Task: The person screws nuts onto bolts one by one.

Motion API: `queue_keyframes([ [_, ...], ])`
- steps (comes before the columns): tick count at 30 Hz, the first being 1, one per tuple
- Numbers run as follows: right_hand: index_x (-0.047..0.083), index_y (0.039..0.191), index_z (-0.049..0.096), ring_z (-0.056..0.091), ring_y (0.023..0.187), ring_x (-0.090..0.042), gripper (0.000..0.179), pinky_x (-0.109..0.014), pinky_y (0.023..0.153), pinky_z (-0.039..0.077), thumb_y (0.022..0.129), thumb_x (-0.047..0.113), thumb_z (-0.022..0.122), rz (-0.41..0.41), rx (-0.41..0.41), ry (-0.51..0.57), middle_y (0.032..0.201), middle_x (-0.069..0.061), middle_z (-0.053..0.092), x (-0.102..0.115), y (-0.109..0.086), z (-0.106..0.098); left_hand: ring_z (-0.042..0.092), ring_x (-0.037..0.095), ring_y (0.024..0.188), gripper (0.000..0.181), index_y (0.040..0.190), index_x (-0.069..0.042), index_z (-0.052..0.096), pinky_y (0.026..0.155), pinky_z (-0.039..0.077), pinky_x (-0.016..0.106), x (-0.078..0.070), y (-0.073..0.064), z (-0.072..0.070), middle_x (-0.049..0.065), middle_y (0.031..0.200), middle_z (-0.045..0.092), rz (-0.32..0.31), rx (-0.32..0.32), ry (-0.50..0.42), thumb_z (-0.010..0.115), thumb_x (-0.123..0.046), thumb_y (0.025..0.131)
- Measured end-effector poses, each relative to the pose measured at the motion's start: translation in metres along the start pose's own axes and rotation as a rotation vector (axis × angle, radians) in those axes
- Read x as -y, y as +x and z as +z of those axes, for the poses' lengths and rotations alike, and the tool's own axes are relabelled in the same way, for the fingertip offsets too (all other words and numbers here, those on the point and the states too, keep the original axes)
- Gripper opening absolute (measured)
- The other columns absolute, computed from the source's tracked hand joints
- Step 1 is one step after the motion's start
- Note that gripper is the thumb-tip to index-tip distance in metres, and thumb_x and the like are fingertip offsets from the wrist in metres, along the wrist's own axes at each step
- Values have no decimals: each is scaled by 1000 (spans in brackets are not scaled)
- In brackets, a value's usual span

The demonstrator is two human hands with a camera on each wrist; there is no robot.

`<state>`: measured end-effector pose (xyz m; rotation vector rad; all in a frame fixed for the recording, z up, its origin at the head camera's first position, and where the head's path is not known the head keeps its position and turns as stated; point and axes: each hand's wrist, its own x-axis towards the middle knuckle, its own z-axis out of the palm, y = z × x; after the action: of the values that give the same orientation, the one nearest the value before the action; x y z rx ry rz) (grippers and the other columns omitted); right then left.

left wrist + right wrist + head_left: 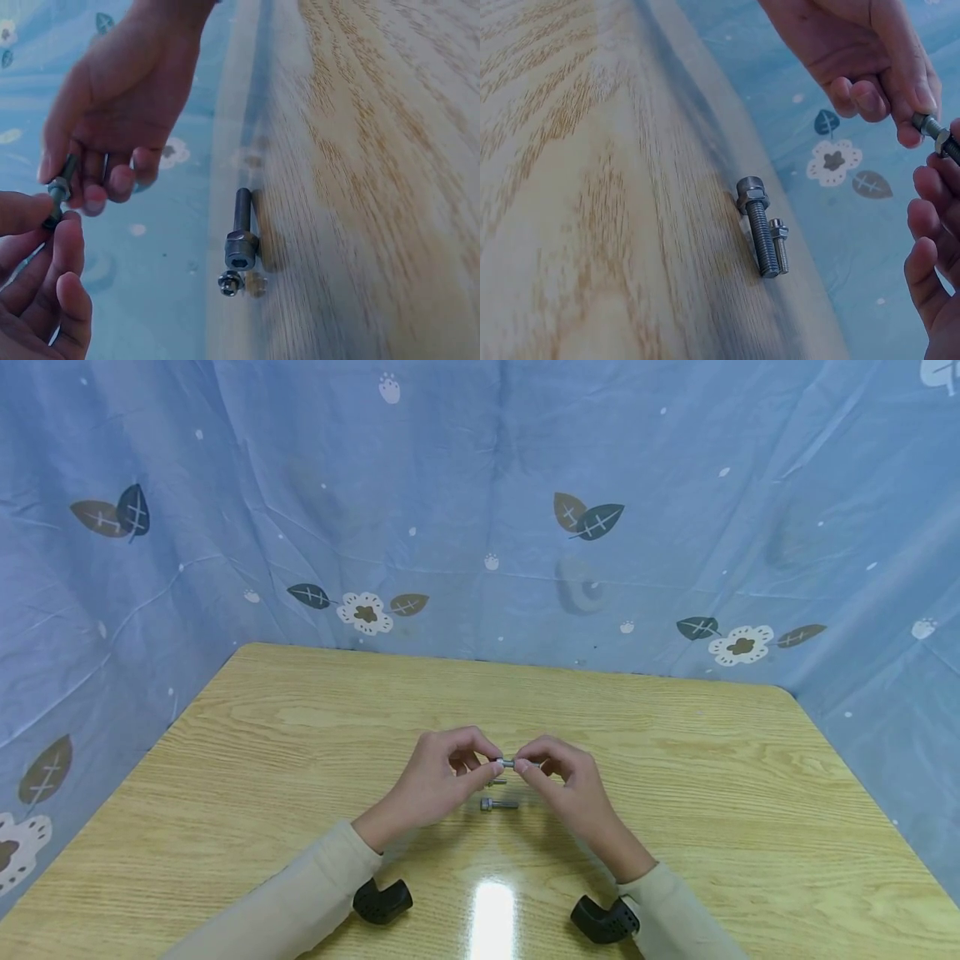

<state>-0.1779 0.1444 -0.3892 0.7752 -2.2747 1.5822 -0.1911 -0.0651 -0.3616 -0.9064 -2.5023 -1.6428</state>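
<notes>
Above the table, both hands hold one metal bolt [507, 763] between them, roughly level. My left hand [438, 781] pinches its head end between thumb and fingers. The thumb and fingers of my right hand [573, 789] grip the threaded end, right at the hex nut [943, 142] partway along the shank. Below the hands a larger socket-head bolt [498, 804] lies on the wood, a nut [753, 196] up against its head. Beside it lies a smaller bolt [780, 244], also with a nut near its head; the left fingers partly cover it in the head view.
The wood-grain table [315, 710] spreads out around the hands. A blue curtain [465, 460] with leaf and flower prints hangs behind it and at both sides. Black curved wrist pieces [382, 902] sit under the sleeves, close over the tabletop.
</notes>
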Motion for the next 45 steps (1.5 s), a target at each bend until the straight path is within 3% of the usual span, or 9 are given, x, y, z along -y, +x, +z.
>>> queue_keyframes([
  [8, 13, 118, 60, 61, 89, -13, 27, -28, 69, 52, 93, 3, 60, 24, 41, 32, 112, -8, 62, 0, 1, 0, 62, 9, 66, 4, 94, -19, 71, 59, 52, 27, 0, 0, -2, 0, 83, 69, -31, -17, 5, 68, -17, 91],
  [16, 12, 106, 62, 59, 89, -13, 18, -26, 64, 50, 92, 2, 62, -4, 23, 47, 104, -6, 63, 0, 1, 1, 62, 10, 63, 5, 94, -17, 71, 57, 52, 26, -2, 1, -4, 2, 83, 69, -10, -8, 3, 68, -15, 91],
  [28, 17, 105, 65, 59, 89, -7, 12, -27, 70, 50, 96, 11, 59, 83, 28, -57, 101, -1, 66, 0, 0, 0, 61, 7, 65, 4, 94, -18, 71, 58, 52, 27, 0, 0, -2, 1, 85, 70, -2, -9, 0, 68, -17, 91],
  [37, 10, 112, 60, 60, 88, -14, 22, -26, 66, 50, 91, 3, 63, 50, 44, 59, 109, -9, 61, 1, 1, 0, 61, 10, 64, 5, 93, -20, 71, 56, 51, 27, 1, 1, -1, 2, 83, 69, -24, -17, 6, 68, -17, 91],
  [45, 14, 106, 63, 60, 90, -8, 14, -27, 69, 51, 94, 8, 60, 83, 42, 11, 104, -4, 65, 1, 0, 0, 62, 10, 63, 5, 93, -20, 71, 55, 50, 27, 1, 1, -1, -1, 81, 69, -11, -17, 4, 69, -18, 91],
])
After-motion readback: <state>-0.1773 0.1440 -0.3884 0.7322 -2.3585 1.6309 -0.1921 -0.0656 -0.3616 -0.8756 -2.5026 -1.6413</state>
